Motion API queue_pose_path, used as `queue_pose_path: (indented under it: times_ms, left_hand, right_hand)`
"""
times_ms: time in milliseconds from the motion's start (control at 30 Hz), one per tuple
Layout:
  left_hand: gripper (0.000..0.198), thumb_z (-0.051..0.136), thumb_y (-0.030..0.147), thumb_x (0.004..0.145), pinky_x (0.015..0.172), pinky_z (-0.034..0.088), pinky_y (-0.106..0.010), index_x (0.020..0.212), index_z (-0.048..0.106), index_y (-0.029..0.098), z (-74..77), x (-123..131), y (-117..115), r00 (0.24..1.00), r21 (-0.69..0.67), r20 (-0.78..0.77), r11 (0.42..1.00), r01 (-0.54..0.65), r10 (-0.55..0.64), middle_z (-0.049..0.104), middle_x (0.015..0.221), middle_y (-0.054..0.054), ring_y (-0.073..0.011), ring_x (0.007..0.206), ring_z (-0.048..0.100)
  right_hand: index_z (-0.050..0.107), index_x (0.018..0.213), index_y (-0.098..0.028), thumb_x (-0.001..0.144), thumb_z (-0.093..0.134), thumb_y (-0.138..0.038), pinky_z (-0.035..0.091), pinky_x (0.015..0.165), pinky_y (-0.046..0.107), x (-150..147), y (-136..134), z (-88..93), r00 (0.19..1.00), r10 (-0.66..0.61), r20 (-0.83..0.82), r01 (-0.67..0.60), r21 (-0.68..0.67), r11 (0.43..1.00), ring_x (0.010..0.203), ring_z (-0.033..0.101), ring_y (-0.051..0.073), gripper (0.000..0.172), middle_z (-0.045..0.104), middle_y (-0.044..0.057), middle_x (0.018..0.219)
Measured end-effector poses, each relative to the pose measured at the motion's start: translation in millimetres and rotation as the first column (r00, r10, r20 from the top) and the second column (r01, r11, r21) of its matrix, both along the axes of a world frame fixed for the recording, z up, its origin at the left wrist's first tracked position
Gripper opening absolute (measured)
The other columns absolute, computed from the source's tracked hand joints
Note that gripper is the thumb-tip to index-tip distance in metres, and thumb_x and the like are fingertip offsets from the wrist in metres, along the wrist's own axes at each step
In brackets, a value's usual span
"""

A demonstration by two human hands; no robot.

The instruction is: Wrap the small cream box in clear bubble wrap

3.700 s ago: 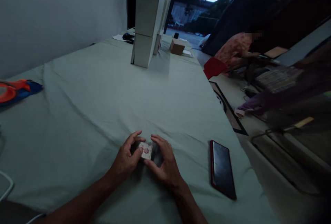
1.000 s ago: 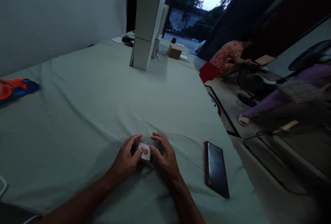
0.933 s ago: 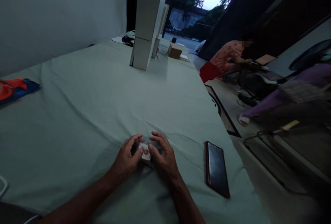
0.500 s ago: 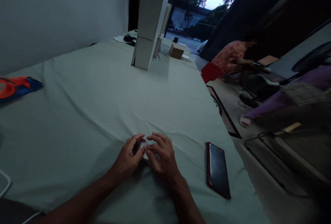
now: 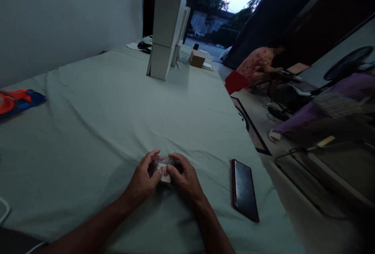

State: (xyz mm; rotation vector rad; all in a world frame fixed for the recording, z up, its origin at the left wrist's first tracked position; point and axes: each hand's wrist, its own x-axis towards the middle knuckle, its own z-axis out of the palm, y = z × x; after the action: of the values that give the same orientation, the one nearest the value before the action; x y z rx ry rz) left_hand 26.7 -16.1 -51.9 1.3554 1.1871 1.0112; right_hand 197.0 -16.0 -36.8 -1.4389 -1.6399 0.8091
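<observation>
Pale with a red mark, the small packet (image 5: 164, 172) is pinched between left hand (image 5: 142, 180) and right hand (image 5: 185, 179), equally close, on green cloth (image 5: 117, 101) left of the phone (image 5: 244, 189). Its long axis possibly runs crosswise.

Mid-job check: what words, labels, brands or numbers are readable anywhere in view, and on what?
Nothing in view can be read as text.
Small white item, held between the left hand and the right hand: a red round mark, too blurred to read.
Phone: dark screen, no text showing.
White boxes: plain faces, no print visible.
Brown box: too small to tell.
</observation>
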Motion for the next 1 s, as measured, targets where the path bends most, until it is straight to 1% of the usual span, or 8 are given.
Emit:
queue_pose_path:
  times_ms: [133,233,367,500,667,867,933,1000]
  left_hand:
    - [0.055,0.059,0.027,0.080,0.099,0.043,-0.040,0.133,0.045,0.020,2.1,0,-1,0.999,0.056,-0.030,0.998,0.017,-0.015,0.061,0.120,-0.011,-0.0235,0.111,0.058]
    - [0.059,0.062,0.028,0.077,0.103,0.041,-0.043,0.133,0.045,0.019,2.2,1,-2,0.998,0.078,-0.063,0.997,0.000,0.005,0.059,0.125,-0.012,-0.0258,0.116,0.055]
    - [0.075,0.066,0.026,0.070,0.108,0.034,-0.047,0.139,0.038,0.018,3.2,0,-2,0.996,0.058,-0.081,0.998,-0.028,0.033,0.052,0.133,-0.015,-0.0291,0.125,0.048]
    - [0.087,0.065,0.022,0.068,0.105,0.037,-0.046,0.146,0.028,0.019,9.9,-1,-2,0.992,-0.045,-0.105,0.997,0.063,-0.068,0.054,0.127,-0.014,-0.0289,0.119,0.052]
    - [0.088,0.066,0.021,0.068,0.107,0.035,-0.046,0.147,0.027,0.019,12.8,-5,-3,0.996,0.015,-0.041,0.997,0.077,-0.076,0.050,0.133,-0.015,-0.0309,0.125,0.048]
    - [0.075,0.062,0.027,0.075,0.110,0.031,-0.045,0.143,0.031,0.020,2.7,-11,1,0.990,0.040,0.113,0.996,0.079,-0.083,0.048,0.137,-0.014,-0.0295,0.131,0.042]
    - [0.061,0.062,0.028,0.076,0.107,0.036,-0.041,0.133,0.042,0.019,1.0,-11,3,0.986,0.061,0.148,0.996,0.068,-0.076,0.054,0.129,-0.012,-0.0276,0.124,0.049]
    - [0.043,0.062,0.029,0.075,0.101,0.041,-0.039,0.116,0.053,0.019,0.8,-11,6,0.987,0.065,0.142,0.996,0.062,-0.071,0.059,0.121,-0.011,-0.0267,0.115,0.054]
  right_hand:
    - [0.067,0.091,-0.020,0.083,0.059,-0.032,0.048,0.082,0.032,-4,6,1.6,0.997,0.050,-0.058,-0.053,-0.057,0.997,0.092,0.063,0.021,0.017,0.069,0.004,0.096]
    - [0.064,0.078,-0.020,0.084,0.056,-0.030,0.048,0.077,0.029,-7,8,5.1,0.994,0.062,-0.087,-0.065,-0.034,0.997,0.087,0.062,0.019,0.014,0.067,0.003,0.090]
    - [0.063,0.078,-0.020,0.085,0.055,-0.031,0.046,0.069,0.026,-12,8,13.0,0.996,0.010,-0.091,-0.007,0.031,0.999,0.080,0.059,0.017,0.015,0.063,0.002,0.083]
    - [0.060,0.077,-0.020,0.088,0.053,-0.034,0.042,0.059,0.023,-15,7,23.6,0.987,-0.080,-0.136,0.081,-0.001,0.997,0.064,0.052,0.013,0.019,0.056,-0.001,0.069]
    - [0.060,0.075,-0.019,0.085,0.057,-0.037,0.042,0.052,0.022,-13,13,38.7,0.977,-0.092,-0.190,0.085,-0.044,0.995,0.056,0.049,0.011,0.021,0.054,-0.002,0.065]
    - [0.059,0.070,-0.017,0.077,0.066,-0.043,0.047,0.047,0.023,1,39,39.2,0.894,-0.165,-0.416,0.106,-0.162,0.981,0.050,0.051,0.009,0.027,0.055,-0.003,0.065]
    - [0.060,0.073,-0.017,0.076,0.066,-0.044,0.051,0.050,0.025,5,47,33.9,0.856,-0.204,-0.475,0.137,-0.172,0.976,0.056,0.054,0.011,0.028,0.056,-0.002,0.070]
    - [0.062,0.085,-0.017,0.076,0.066,-0.044,0.056,0.059,0.029,9,50,29.5,0.840,-0.218,-0.497,0.166,-0.146,0.975,0.072,0.059,0.015,0.029,0.061,0.003,0.085]
